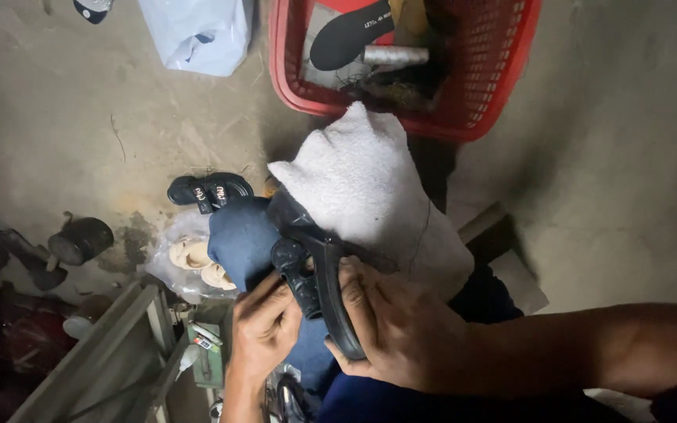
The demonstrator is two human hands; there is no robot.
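Bare concrete floor [613, 157], stained, workshop clutter at left. Right hand [401, 329] closed around the sole of a black sandal [323, 274] over the lap; left hand [264, 329] pinched on its strap. White cloth [370, 188] just behind, draped over the knee. Another black sandal [209, 190] on the floor; red basket [479, 86] farthest.
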